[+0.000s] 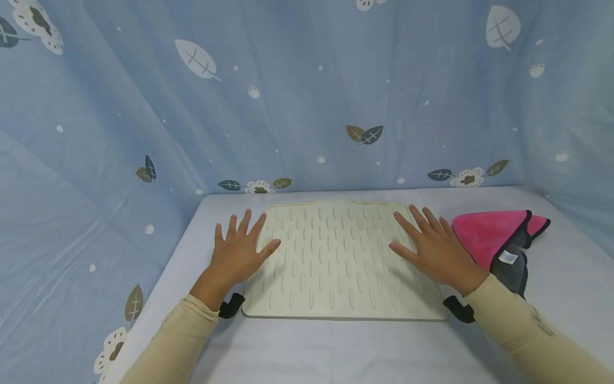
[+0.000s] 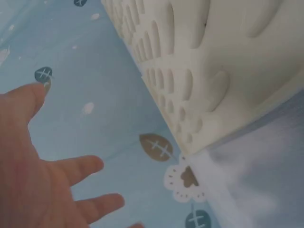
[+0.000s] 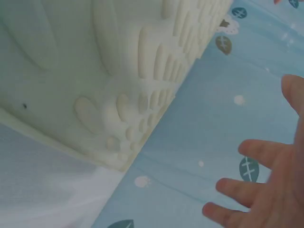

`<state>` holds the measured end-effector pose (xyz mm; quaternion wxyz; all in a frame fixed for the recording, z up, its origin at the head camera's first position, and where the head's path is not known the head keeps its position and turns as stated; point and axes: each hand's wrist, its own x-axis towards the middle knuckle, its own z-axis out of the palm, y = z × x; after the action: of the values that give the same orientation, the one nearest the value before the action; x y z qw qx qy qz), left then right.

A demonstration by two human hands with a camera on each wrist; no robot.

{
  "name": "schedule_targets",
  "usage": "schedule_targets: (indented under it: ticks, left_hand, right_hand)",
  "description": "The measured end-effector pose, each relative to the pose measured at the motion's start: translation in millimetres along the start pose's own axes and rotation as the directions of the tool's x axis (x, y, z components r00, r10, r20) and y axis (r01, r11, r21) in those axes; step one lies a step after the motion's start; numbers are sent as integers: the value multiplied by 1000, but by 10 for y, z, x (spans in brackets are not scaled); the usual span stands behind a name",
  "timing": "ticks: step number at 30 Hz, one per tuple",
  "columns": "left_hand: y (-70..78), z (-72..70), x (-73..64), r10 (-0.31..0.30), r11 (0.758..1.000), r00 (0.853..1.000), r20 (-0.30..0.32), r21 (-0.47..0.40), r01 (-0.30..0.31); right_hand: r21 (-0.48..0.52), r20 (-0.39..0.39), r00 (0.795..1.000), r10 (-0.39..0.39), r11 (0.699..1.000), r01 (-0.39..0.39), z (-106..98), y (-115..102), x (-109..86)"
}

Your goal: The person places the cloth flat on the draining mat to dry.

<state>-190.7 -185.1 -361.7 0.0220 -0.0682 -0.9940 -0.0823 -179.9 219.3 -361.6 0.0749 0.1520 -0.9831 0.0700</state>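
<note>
In the head view, a cream mat (image 1: 331,256) with rows of raised, elongated ridges is lying flat in the middle of a white-covered table (image 1: 326,346), its long near edge running roughly parallel to the bottom of the view. The left hand (image 1: 235,258) is hovering by the mat's left edge, its fingers spreading out straight and its thumb reaching over the ridges. The right hand (image 1: 436,253) is hovering at the opposite edge in much the same pose, fingers fanning apart, thumb and index finger extending over the mat. Both forearms are wearing beige sleeves (image 1: 172,341), and a black piece (image 1: 232,305) is sticking out beside each wrist. Just beyond the right hand, a pink-and-grey cloth (image 1: 489,234) with dark edging is lying loosely folded, showing a white label (image 1: 508,257). Blue fabric (image 1: 307,96) printed with leaves and flowers is hanging behind the table. In the left wrist view, the left hand's fingers are extending apart and grasping nothing, with the ridged mat showing clear of them. In the right wrist view, the right hand is likewise spreading its fingers with nothing in its grasp, and the mat's corner is showing well apart from the fingertips.
</note>
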Motion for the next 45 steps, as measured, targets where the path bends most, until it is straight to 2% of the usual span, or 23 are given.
schedule_targets:
  ticks: [4,8,11,13,18,22,30,36,45]
  left_hand:
    - [-13,1,-5,11,1000,1000,-25,-12,-12]
    - [-72,47,3,-6,998,999,-47,-61,4]
    - [-143,129,20,-35,993,999,-31,-113,31]
    - [-184,195,29,-54,990,999,2,-131,54]
    - [-219,317,55,-66,985,996,66,-157,76]
    - [-209,356,66,-70,986,993,96,-147,84]
    - [-212,368,69,-92,986,987,134,-124,109]
    - [-234,349,82,-92,986,986,142,-123,109]
    - [-309,322,102,-95,983,986,141,-141,115]
  right_hand:
    - [59,-103,994,-41,997,47,16,69,-40]
    - [135,-229,972,-49,987,82,31,200,-110]
    - [167,-275,961,-20,984,68,34,324,-155]
    - [183,-284,959,13,982,40,35,422,-176]
    - [218,-263,956,128,973,-71,37,644,-222]
    - [228,-234,955,185,965,-131,67,737,-231]
    - [200,-135,967,215,962,-186,176,948,-209]
    - [121,-77,973,218,971,-208,216,1085,-193]
    - [94,9,967,254,963,-254,200,1180,-114]
